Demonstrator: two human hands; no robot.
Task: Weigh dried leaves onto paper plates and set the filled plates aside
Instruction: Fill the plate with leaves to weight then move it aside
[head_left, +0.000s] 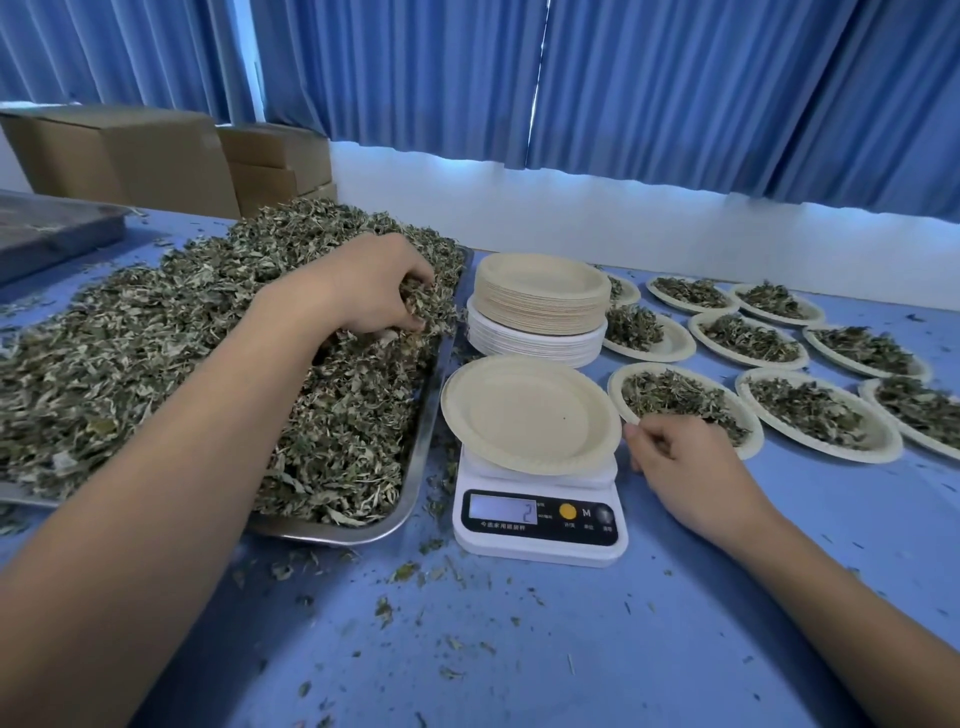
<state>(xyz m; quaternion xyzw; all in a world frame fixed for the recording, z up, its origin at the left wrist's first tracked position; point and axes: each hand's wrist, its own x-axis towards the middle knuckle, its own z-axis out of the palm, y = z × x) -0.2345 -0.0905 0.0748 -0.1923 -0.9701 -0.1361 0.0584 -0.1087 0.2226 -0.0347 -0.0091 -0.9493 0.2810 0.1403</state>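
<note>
We are recording the loading step of a fresh weighing. The left hand is reaching across the heap of dried leaves in the metal tray, its fingers curling down into the far right part of the pile and closing round a handful. The right hand is resting on the tabletop just beside the scale, fingers loosely curled and gripping nothing that we can see; whether its forefinger is touching a plate rim we cannot tell.

An empty paper plate is sitting on the scale, and the display is showing a single low digit, apparently 2. Behind it a stack of unused plates is standing by the tray. To the right, the filled plates are lying in rows, the nearest one close to the right hand.

We are judging that the next move calls for lifting the handful clear of the tray, carrying it over the tray's rim and releasing it onto the middle of the empty plate, then trimming the amount against the display. Loose fragments are littering the tabletop, so spillage in transit is the likely fault.
</note>
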